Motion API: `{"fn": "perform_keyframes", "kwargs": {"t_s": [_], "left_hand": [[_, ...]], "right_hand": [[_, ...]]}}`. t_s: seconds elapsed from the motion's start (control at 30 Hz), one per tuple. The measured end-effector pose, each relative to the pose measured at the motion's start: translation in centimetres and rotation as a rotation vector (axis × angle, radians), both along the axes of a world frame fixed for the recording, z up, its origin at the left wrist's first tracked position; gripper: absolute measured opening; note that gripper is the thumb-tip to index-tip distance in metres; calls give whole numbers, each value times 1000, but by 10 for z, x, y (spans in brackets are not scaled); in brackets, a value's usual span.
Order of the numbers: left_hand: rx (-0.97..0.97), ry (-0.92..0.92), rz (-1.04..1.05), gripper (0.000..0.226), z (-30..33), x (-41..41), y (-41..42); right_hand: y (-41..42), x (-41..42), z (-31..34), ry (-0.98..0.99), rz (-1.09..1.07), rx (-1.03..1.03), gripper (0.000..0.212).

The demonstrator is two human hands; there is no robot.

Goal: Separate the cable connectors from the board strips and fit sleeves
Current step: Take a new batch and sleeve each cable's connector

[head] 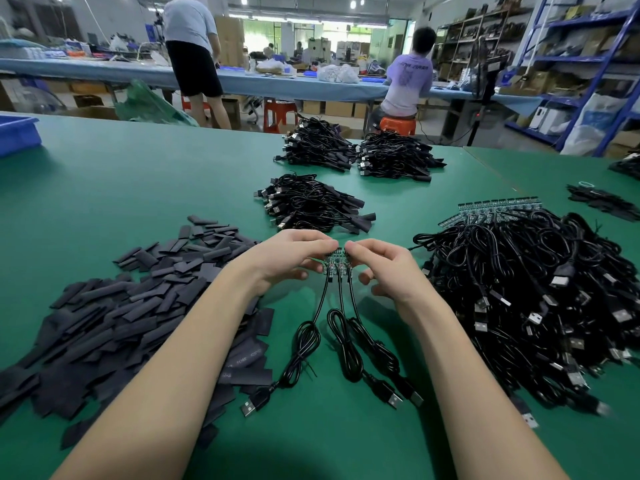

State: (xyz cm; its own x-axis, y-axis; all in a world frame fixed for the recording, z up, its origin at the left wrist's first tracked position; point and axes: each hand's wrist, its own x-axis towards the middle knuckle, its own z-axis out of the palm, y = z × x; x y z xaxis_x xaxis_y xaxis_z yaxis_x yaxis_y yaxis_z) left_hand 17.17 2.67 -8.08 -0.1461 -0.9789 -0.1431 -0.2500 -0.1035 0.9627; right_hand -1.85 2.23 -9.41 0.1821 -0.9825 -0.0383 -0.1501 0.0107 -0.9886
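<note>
board strip (337, 264) pinched between left hand (289, 258) and right hand (384, 268) | three cables (341, 334) trailing near | sleeves (138, 296) left

Sleeve heap (114, 306) left, cable pile (536, 306) right

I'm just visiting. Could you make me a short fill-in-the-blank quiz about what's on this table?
1. Both hands pinch a small green board strip with ____ black cables hanging from it.
2. The loose pile of flat black sleeves lies on the person's ____ side.
3. Each hanging cable ends in a ____ plug.

Missing words: three; left; USB
</note>
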Motion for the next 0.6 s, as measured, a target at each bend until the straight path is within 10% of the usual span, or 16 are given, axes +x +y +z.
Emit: {"fn": "perform_keyframes", "kwargs": {"t_s": [0.6], "left_hand": [[165, 379, -126, 6, -5, -9, -1]], "right_hand": [[-4, -5, -15, -437, 192, 246, 8]]}}
